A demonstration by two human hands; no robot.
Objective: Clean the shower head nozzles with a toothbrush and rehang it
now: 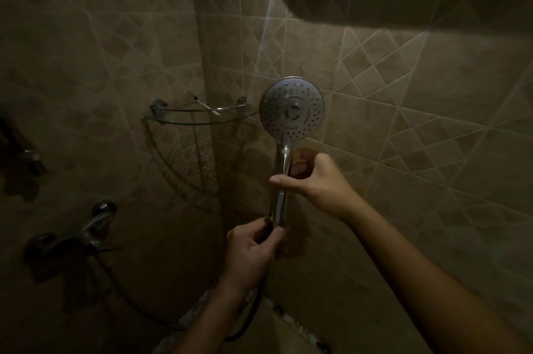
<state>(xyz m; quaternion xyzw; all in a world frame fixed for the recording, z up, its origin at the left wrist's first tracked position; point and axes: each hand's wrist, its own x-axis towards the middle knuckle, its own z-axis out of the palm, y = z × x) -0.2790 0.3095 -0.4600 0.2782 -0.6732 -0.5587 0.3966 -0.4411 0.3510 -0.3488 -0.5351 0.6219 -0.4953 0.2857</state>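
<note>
A round chrome shower head [291, 108] stands upright in front of the tiled corner, its nozzle face turned toward me. My right hand [313, 180] grips the middle of its shiny handle, thumb across the front. My left hand [253, 244] is closed around the bottom end of the handle, where the dark hose [251, 313] leaves it and hangs down. A white toothbrush [207, 106] with a dark tip lies on the glass corner shelf [199, 117], left of the shower head.
A chrome mixer tap [86, 229] is mounted on the left wall, low down. A dark fitting [28, 157] sticks out at the far left. A broad dark shadow crosses the upper right wall. The room is dim.
</note>
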